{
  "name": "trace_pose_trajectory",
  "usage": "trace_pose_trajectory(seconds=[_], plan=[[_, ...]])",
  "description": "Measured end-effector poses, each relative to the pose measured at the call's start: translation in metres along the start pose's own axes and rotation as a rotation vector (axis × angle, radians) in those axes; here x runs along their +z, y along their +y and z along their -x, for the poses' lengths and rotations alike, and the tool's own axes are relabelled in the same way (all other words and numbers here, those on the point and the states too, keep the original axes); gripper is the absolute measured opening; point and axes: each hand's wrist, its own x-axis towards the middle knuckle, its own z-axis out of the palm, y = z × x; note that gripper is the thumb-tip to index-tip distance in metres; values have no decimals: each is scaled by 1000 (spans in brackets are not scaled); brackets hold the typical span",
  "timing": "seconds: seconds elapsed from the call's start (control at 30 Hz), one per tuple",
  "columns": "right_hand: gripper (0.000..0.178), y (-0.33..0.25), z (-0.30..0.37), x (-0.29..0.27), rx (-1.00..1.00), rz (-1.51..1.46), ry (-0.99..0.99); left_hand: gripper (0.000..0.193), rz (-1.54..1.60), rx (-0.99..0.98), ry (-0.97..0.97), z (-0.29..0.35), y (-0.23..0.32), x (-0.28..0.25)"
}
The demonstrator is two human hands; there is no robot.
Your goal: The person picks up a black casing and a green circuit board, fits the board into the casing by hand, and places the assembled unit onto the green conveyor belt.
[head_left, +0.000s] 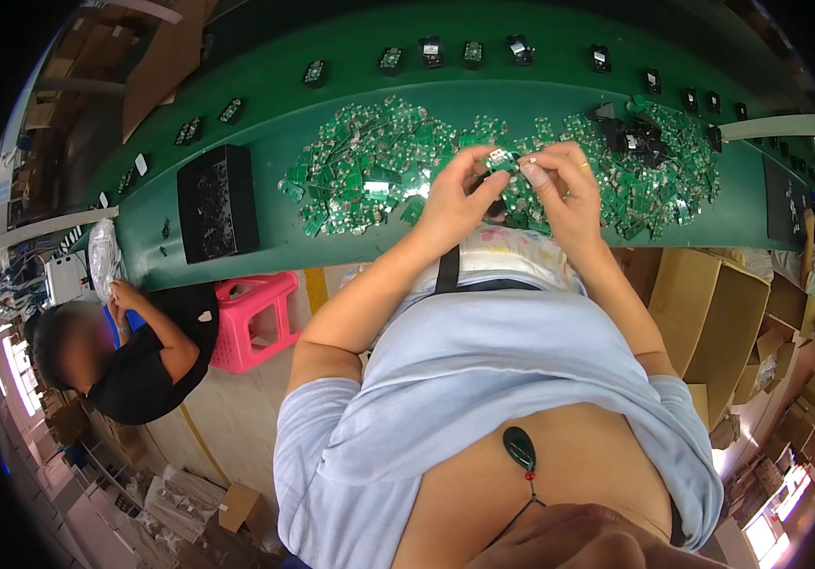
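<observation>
Over the near side of the green worktable, my left hand [457, 197] pinches a small green circuit board [500, 158] between thumb and fingers. Close against the board's right edge, my right hand [564, 194] has its thumb and forefinger pressed together. A tiny light-coloured bit shows at those fingertips, too small to name. Loose green circuit boards lie in a wide pile [351, 156] left of my hands and in another pile [678, 175] to the right. Several black plastic housings [643, 142] rest on top of the right pile.
Small black units with boards [389, 61] stand in a spaced row along the far green strip. A black bin [240, 204] sits at the left. Beside the table are a pink stool [252, 322], a seated person [147, 375] and, at right, cardboard boxes [711, 294].
</observation>
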Motion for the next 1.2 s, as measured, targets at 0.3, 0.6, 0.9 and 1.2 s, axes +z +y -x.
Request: trace_pose_trajectory(seconds=[0.3, 0.6, 0.9, 1.2], plan=[[10, -34, -12, -11, -478, 713, -69, 25, -607, 626, 337, 8, 24, 4], [12, -46, -13, -15, -524, 839, -198, 16, -726, 717, 329, 9, 27, 1], [9, -38, -12, -16, -453, 646, -246, 10, -551, 570, 273, 11, 26, -3], [9, -25, 2, -7, -97, 97, -149, 13, -99, 118, 56, 15, 25, -6]])
